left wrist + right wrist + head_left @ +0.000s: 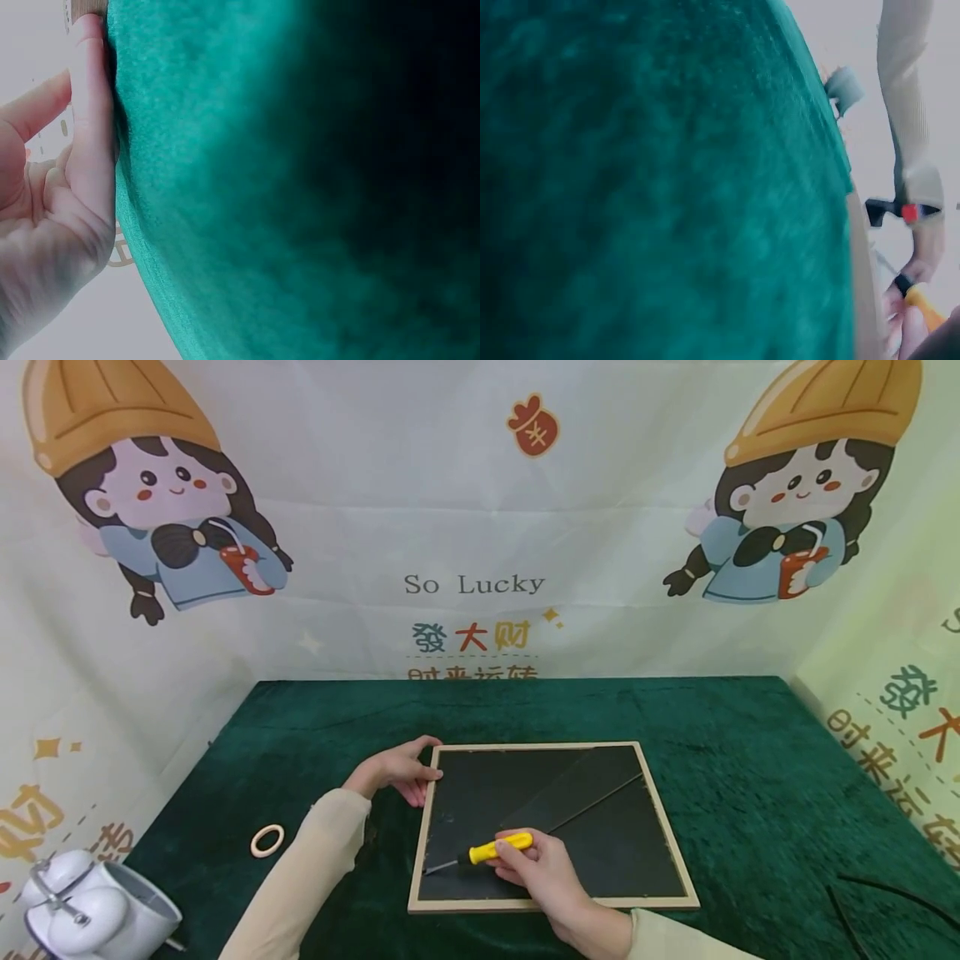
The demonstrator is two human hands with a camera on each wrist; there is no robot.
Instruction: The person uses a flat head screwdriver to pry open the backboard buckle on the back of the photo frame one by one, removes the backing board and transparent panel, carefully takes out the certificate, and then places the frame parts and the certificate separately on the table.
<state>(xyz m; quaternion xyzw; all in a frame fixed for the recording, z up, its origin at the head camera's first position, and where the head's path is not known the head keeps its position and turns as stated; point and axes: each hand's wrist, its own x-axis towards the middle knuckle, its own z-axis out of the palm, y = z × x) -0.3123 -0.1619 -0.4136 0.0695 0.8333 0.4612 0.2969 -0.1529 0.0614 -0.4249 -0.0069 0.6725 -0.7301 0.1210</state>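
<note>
A rectangular frame [552, 906] with a pale wooden border and a dark panel lies flat on the green cloth. At its left border my left hand [401, 768] touches the wood near the upper corner. In the left wrist view, a straight finger of the left hand [82, 150] reaches the wooden edge. My right hand [547, 877] grips a screwdriver [512, 844] by its yellow handle, over the panel. The metal tip points left, at the lower-left inner edge of the border. In the right wrist view the screwdriver [922, 304] shows at the lower right, partly cut off.
A pale ring [267, 842] lies left of my left sleeve. At the lower left stands a white twin-bell alarm clock [101, 902]. Thin black strips [900, 893] lie at the lower right. A printed curtain [480, 527] hangs behind the green cloth [525, 710].
</note>
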